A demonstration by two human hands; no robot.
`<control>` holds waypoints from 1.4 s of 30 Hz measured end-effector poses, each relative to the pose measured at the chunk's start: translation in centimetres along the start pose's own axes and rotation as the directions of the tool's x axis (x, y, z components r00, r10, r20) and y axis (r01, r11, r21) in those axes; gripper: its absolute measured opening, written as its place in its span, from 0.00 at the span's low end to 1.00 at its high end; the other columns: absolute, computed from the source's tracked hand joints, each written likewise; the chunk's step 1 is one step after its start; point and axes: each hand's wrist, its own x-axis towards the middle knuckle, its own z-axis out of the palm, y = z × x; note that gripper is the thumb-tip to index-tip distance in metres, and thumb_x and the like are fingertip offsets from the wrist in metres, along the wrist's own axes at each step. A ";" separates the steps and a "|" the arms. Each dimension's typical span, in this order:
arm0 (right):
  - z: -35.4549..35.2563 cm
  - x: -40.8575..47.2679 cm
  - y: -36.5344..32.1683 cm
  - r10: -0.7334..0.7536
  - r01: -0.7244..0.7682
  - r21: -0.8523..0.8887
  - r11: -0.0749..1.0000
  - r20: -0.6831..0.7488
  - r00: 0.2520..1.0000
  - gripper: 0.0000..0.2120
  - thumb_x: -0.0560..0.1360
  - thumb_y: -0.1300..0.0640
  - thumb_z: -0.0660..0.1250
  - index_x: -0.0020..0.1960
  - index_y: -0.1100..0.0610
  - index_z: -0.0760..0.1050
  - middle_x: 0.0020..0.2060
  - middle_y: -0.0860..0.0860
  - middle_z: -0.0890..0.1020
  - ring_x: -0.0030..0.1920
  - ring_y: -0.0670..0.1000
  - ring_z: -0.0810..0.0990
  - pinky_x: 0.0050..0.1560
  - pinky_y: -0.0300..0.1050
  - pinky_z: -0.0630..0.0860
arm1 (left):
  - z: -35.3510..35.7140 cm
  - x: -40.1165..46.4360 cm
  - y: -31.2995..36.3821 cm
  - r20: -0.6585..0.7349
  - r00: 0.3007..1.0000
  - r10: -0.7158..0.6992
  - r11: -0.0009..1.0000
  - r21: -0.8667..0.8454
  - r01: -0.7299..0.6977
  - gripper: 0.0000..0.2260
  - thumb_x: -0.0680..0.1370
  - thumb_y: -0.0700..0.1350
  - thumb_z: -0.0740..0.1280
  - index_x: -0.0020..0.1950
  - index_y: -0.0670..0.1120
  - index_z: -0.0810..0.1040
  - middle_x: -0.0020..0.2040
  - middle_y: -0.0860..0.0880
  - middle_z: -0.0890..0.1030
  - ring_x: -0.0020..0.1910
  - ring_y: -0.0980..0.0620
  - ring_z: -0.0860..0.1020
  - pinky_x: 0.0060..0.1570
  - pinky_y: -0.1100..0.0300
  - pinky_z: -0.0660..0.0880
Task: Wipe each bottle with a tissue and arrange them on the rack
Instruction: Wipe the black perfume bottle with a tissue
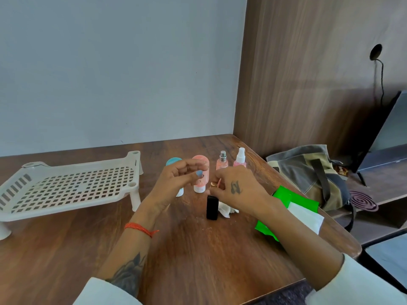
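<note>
A white slatted rack (72, 186) stands on the table at the left with nothing on it. Mid-table stand a blue-capped bottle (174, 161), a pink-capped bottle (200, 187), a pink perfume bottle (222, 163) and a pink spray bottle (240, 160). In front of them a black bottle (212, 208) stands upright, with a crumpled white tissue (226, 211) beside it. My left hand (176, 183) hovers before the blue and pink bottles, fingers loosely curled and holding nothing. My right hand (239, 191) hangs over the tissue; its fingertips pinch a small gold-topped bottle (213, 184), mostly hidden.
A green tissue packet (286, 201) with a white sheet (306, 216) poking out lies under my right forearm near the table's right edge. Beyond that edge a grey bag (308, 172) and a coil (363, 201) sit on a lower shelf.
</note>
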 end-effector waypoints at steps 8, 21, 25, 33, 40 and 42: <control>-2.3 1.1 -0.7 -0.045 0.043 0.020 0.999 0.098 0.994 0.14 0.74 0.57 0.69 0.30 0.51 0.72 0.28 0.46 0.76 0.29 0.44 0.72 0.27 0.29 0.66 | -1.6 -0.3 2.0 -0.197 0.977 0.085 0.990 -0.091 -0.105 0.07 0.77 0.39 0.64 0.50 0.46 0.81 0.45 0.54 0.85 0.45 0.55 0.82 0.48 0.61 0.79; -4.6 7.4 -7.6 -0.333 0.318 0.200 0.927 0.047 0.942 0.04 0.73 0.59 0.70 0.46 0.59 0.82 0.38 0.53 0.84 0.35 0.47 0.80 0.40 0.37 0.75 | -11.9 -1.5 0.7 -0.537 0.843 0.030 0.996 -0.052 -0.068 0.04 0.77 0.45 0.68 0.49 0.49 0.82 0.43 0.52 0.83 0.40 0.62 0.80 0.57 0.54 0.77; -3.1 10.0 -10.3 -0.435 0.418 0.227 0.879 0.025 0.900 0.05 0.71 0.62 0.71 0.47 0.59 0.82 0.33 0.47 0.82 0.32 0.39 0.77 0.41 0.34 0.73 | -13.1 -1.3 -0.4 -0.611 0.791 0.033 0.998 -0.028 -0.064 0.04 0.77 0.49 0.67 0.45 0.52 0.81 0.43 0.54 0.82 0.45 0.59 0.80 0.57 0.51 0.77; 2.1 15.1 -13.0 -0.505 0.496 0.094 0.863 0.139 0.852 0.07 0.72 0.63 0.69 0.49 0.59 0.81 0.44 0.53 0.84 0.42 0.49 0.81 0.41 0.33 0.72 | -13.9 -1.3 -2.4 -0.675 0.736 -0.050 0.999 -0.037 0.034 0.10 0.80 0.53 0.61 0.46 0.53 0.79 0.47 0.55 0.82 0.51 0.50 0.80 0.61 0.46 0.74; 3.8 16.5 -12.9 -0.506 0.517 0.012 0.856 0.227 0.832 0.09 0.74 0.66 0.65 0.52 0.62 0.80 0.40 0.46 0.80 0.37 0.42 0.73 0.41 0.31 0.69 | -14.0 -1.1 -2.6 -0.658 0.749 -0.077 0.997 -0.033 0.073 0.11 0.81 0.54 0.58 0.46 0.54 0.78 0.47 0.56 0.80 0.51 0.51 0.79 0.60 0.48 0.74; 3.8 16.6 -13.0 -0.500 0.514 0.001 0.858 0.231 0.835 0.08 0.74 0.66 0.65 0.51 0.63 0.81 0.37 0.45 0.80 0.36 0.44 0.74 0.42 0.35 0.71 | -13.9 -1.2 -2.6 -0.656 0.751 -0.074 0.997 -0.032 0.070 0.11 0.81 0.53 0.58 0.47 0.53 0.78 0.47 0.56 0.80 0.52 0.50 0.79 0.58 0.50 0.75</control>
